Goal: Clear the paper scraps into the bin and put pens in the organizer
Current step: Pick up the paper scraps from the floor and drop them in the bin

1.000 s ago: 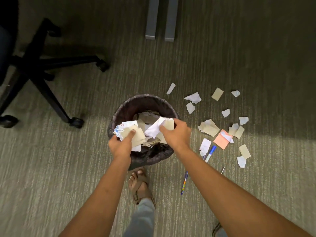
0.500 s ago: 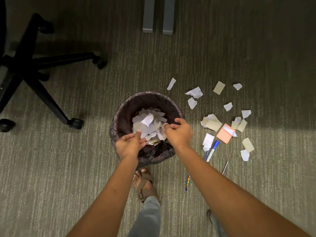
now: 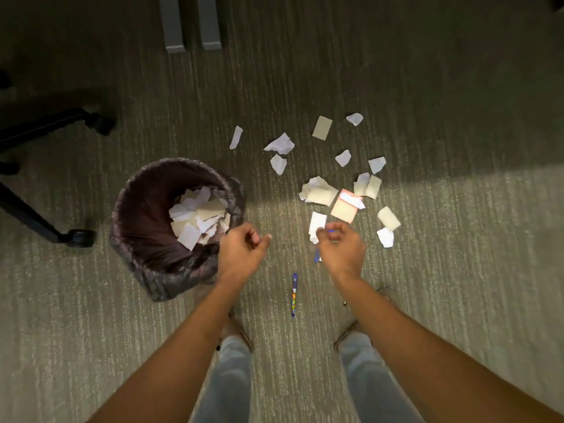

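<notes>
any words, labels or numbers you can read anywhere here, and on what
None can be read.
Patterned pen on the carpet: coloured print along its barrel, too small and blurred to read.
Paper scraps in the bin: no marks legible.
Scraps on the floor, including the orange note: no writing can be made out.

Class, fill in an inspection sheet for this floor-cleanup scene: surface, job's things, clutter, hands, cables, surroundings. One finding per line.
Surface: grey-green striped carpet, part lit, part in shadow.
Job's things: round dark lined bin holding torn paper pieces; loose white and tan paper scraps and a pink square note right of it; multicoloured pen between the arms; blue pen partly under the right hand; no organizer seen.
Clutter: nothing seen.
Hands: left hand and right hand loosely curled, holding nothing.
Cables: nothing seen.
Surroundings: black wheeled chair base at left; grey metal legs at top.
</notes>
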The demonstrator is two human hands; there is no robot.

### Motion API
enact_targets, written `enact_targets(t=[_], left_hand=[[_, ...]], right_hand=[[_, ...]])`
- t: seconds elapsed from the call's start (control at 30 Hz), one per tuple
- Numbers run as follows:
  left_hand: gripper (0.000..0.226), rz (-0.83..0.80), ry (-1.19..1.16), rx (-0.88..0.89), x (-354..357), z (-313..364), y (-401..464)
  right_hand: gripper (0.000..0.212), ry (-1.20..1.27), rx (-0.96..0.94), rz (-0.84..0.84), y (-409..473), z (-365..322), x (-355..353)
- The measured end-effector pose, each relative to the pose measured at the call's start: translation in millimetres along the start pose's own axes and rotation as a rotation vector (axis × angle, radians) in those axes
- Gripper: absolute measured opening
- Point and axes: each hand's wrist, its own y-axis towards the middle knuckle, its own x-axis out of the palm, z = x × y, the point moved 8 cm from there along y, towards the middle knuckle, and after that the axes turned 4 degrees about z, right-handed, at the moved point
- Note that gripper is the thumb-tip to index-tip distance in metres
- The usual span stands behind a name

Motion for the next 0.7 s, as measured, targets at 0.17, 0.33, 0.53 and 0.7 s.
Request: enact_targets(t=[0.17,0.33,0.53,0.7], left_hand=[[0.038,-0.051,0.048,-0.017,74.8,31.6,-33.0],[0.035,-0.091,0.107,-0.066,121.0,53.9,-52.6],[0.029,-0.135,0.137,-0.103,139.1,65.6,-46.2],[0.019,-0.191,0.146,-0.062,142.9,74.9,-26.6]], right_hand=[[0.009,-0.026,-0.015,0.039,53.5,35.7,-95.9],[0.011,-0.056,-0.007,0.045,91.8,57.1,-155.2],[0.014,0.021,0.116,0.081,116.0,72.2,-175.8],[0.014,0.158,0.323,0.168,127.2,85.9,-174.8]])
